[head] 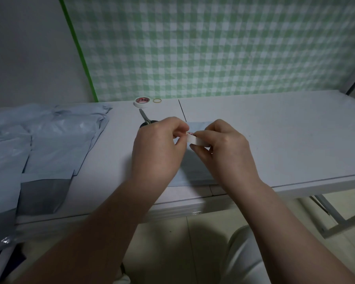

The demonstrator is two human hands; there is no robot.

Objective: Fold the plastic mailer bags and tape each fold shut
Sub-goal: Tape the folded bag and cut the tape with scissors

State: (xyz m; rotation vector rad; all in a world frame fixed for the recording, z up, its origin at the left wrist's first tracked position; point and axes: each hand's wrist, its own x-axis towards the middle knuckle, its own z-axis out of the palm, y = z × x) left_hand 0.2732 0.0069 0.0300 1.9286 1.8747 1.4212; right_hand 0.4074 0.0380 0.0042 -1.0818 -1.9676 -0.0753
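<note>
I see the right hand (223, 148) with fingers curled round a small white tape roll (197, 140), thumb on top. The left hand (158, 148) is clenched, thumb and forefinger pinching at the roll's rim; I cannot tell if a tape end is lifted. Both hover above the folded mailer (193, 169), a flat pale blue rectangle whose near edge meets the white table's (275, 140) front lip. Right of the mailer the smooth tabletop lies open. Behind it to the left lie scissors (145, 118), a second tape roll (142, 102) and a rubber band (157, 100). Far left sits a glossy, crinkled pile of mailer bags (49, 140).
</note>
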